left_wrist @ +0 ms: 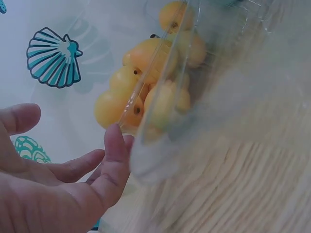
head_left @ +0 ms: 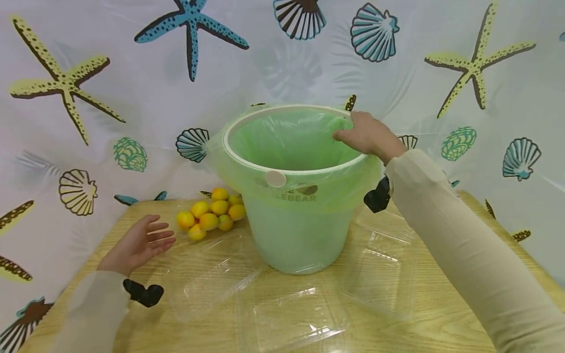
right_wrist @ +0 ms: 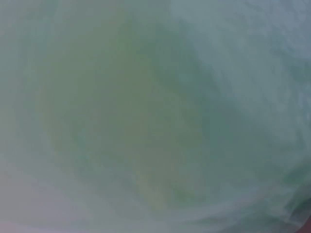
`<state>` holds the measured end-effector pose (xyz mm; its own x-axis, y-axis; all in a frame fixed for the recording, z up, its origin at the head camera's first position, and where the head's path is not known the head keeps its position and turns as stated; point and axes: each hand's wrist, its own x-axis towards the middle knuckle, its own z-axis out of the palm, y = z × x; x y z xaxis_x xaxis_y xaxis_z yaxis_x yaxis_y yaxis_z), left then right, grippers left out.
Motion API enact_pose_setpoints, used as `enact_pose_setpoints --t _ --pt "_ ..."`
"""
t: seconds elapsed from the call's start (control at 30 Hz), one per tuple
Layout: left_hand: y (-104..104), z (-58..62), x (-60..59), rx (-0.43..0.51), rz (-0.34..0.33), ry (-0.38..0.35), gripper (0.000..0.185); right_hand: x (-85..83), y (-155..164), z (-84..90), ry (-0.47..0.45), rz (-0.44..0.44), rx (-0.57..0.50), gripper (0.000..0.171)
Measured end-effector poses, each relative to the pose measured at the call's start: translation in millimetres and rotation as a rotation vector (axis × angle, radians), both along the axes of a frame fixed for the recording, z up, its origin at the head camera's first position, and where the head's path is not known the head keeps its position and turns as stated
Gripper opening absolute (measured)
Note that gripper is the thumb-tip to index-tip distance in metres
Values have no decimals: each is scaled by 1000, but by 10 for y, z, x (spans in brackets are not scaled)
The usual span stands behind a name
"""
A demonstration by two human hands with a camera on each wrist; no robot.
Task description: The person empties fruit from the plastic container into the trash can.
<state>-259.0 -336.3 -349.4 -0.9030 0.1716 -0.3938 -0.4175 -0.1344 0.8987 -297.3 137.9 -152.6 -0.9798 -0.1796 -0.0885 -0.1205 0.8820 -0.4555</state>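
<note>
A pale green trash bin (head_left: 295,235) stands upright on the table, lined with a thin green plastic bag (head_left: 282,135) folded over its cream rim. My right hand (head_left: 368,133) grips the right side of the rim, its thumb over the inside. Green film blurs nearly the whole right wrist view. To the left of the bin, my left hand (head_left: 141,245) is held with loosely bent fingers and nothing in it. Close to its fingertips lies a heap of small yellow-orange fruits (head_left: 209,221). In the left wrist view, clear plastic (left_wrist: 146,116) partly covers those fruits.
Several clear plastic containers (head_left: 291,314) lie on the wood-grain table (head_left: 441,323) in front of and beside the bin. Behind everything hangs a white curtain (head_left: 309,73) printed with starfish and shells.
</note>
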Motion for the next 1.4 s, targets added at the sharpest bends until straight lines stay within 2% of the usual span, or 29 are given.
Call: enact_pose_setpoints --t 0.13,0.3,0.5,0.7,0.8,0.97,1.23,1.4 --pt "-16 -15 -32 43 6 -42 68 10 -26 -2 -4 6 -8 78" --pt "-55 -20 -52 66 -12 -41 57 12 -24 0 -6 7 -3 78" --pt "-45 -17 -89 30 -52 -22 43 11 1 6 -6 6 -4 78" --pt "-20 -24 -69 18 -57 -44 27 9 2 -3 -16 1 -2 79" --pt "-3 -26 -39 29 -51 -56 25 3 2 2 -19 2 3 79" --pt "8 -41 5 50 -78 -41 23 6 9 12 -14 -1 8 78" --pt "-21 -89 77 39 -100 -23 27 9 -1 10 -18 -4 14 78" --pt "-15 -125 77 -13 -47 -40 28 8 -2 14 -19 -7 4 78"
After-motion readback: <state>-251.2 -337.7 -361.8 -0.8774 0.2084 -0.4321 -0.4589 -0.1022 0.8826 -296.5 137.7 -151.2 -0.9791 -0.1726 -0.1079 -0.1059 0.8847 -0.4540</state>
